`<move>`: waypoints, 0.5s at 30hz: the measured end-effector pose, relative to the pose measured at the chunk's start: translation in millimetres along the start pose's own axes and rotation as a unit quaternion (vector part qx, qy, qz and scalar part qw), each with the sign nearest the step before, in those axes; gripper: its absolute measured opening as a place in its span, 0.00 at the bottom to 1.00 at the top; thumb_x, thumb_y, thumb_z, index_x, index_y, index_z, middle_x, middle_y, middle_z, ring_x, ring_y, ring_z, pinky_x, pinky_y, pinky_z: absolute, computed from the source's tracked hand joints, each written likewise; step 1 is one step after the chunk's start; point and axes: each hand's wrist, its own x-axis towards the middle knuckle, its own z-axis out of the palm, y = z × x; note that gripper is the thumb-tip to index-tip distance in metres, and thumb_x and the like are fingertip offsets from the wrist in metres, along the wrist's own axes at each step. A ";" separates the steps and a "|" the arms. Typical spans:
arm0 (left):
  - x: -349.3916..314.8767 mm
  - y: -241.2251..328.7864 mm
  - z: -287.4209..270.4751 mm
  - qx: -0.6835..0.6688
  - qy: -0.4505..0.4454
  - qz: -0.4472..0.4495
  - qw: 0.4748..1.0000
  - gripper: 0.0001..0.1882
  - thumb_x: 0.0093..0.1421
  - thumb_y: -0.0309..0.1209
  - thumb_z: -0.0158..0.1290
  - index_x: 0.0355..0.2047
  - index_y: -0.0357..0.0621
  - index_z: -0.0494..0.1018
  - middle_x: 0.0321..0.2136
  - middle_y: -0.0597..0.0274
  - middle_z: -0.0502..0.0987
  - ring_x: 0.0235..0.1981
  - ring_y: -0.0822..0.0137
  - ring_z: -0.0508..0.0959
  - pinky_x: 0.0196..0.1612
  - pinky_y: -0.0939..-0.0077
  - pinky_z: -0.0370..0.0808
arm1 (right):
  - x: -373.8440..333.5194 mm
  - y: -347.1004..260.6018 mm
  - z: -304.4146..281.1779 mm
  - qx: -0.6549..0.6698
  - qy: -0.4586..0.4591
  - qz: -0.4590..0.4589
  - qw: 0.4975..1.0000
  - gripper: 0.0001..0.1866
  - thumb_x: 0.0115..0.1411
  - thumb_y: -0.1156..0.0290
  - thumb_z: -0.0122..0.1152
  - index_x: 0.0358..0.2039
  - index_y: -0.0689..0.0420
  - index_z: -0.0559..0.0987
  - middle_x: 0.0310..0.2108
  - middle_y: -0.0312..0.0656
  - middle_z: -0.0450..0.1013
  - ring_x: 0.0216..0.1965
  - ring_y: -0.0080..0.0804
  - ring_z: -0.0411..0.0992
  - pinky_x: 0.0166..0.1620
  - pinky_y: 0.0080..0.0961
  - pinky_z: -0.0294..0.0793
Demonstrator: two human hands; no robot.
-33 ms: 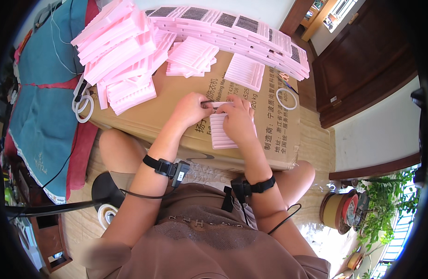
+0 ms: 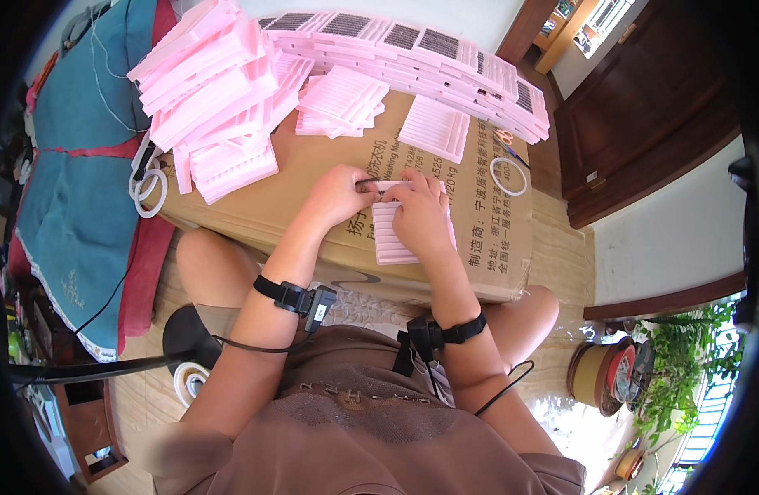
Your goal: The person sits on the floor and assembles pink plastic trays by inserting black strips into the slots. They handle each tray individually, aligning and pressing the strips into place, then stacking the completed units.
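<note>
A pink grooved tray (image 2: 393,235) lies on the cardboard box (image 2: 313,231) in front of me, with its far end under my fingers. My left hand (image 2: 340,196) is closed in a pinch at the tray's far left corner, holding a thin dark strip (image 2: 367,181). Across the tray's right side rests my right hand (image 2: 422,213), its fingers curled over the far end and its thumb near the left fingertips. The fingers hide most of the far groove. Beyond my hands, another grooved tray (image 2: 434,128) lies with no strips visible in it.
A tall heap of pink trays (image 2: 210,91) stands far left, beside a smaller stack (image 2: 340,99). Along the far edge runs a row of trays filled with dark strips (image 2: 441,43). Scissors (image 2: 503,139) and a white ring (image 2: 509,176) lie at the right. Cables hang from both wristbands.
My right hand and forearm have shifted very slightly left. The left hand and the tray stay in place.
</note>
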 end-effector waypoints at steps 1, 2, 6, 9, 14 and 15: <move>-1.4 -2.6 0.2 -0.041 0.005 0.020 0.999 0.10 0.58 0.29 0.63 0.39 0.39 0.84 0.31 0.59 0.84 0.27 0.69 0.80 0.34 0.72 0.76 | -1.2 -3.3 1.6 0.007 0.001 -0.016 1.000 0.11 0.56 0.77 0.59 0.32 0.46 0.86 0.59 0.41 0.71 0.64 0.46 0.63 0.65 0.51 0.58; -3.8 -5.3 0.4 -0.087 0.015 0.049 0.995 0.10 0.60 0.29 0.62 0.41 0.40 0.83 0.32 0.60 0.84 0.27 0.70 0.79 0.33 0.73 0.75 | -1.5 -4.8 1.1 0.004 0.002 -0.015 1.000 0.11 0.56 0.77 0.59 0.33 0.46 0.86 0.59 0.41 0.71 0.63 0.45 0.64 0.65 0.51 0.59; -12.4 -8.2 -2.7 -0.239 0.027 0.054 0.969 0.09 0.67 0.29 0.56 0.45 0.41 0.79 0.31 0.69 0.78 0.23 0.75 0.73 0.27 0.79 0.69 | 2.8 -10.5 -5.0 0.042 0.026 -0.004 0.999 0.10 0.59 0.76 0.59 0.37 0.50 0.86 0.54 0.42 0.75 0.61 0.46 0.66 0.64 0.48 0.62; -20.9 -0.9 -6.4 -0.432 -0.048 -0.010 0.901 0.06 0.68 0.28 0.53 0.42 0.41 0.76 0.25 0.74 0.70 0.20 0.79 0.66 0.23 0.84 0.61 | 14.1 -18.3 -7.2 0.238 0.069 0.059 0.967 0.07 0.62 0.70 0.63 0.39 0.55 0.86 0.46 0.43 0.78 0.55 0.41 0.71 0.58 0.39 0.68; -28.5 18.1 -2.9 -0.457 -0.118 0.008 0.882 0.04 0.67 0.26 0.50 0.41 0.41 0.73 0.24 0.73 0.69 0.19 0.80 0.65 0.21 0.83 0.59 | 19.3 -29.8 -5.4 0.481 -0.005 0.174 0.859 0.13 0.62 0.63 0.71 0.39 0.60 0.85 0.35 0.38 0.80 0.38 0.23 0.75 0.41 0.21 0.73; -29.4 20.7 -3.1 -0.446 -0.130 0.011 0.886 0.05 0.67 0.26 0.50 0.41 0.41 0.72 0.24 0.72 0.70 0.19 0.79 0.65 0.21 0.83 0.59 | 20.3 -30.6 -3.9 0.495 -0.002 0.181 0.850 0.13 0.61 0.63 0.72 0.39 0.60 0.85 0.34 0.36 0.80 0.36 0.21 0.75 0.39 0.20 0.73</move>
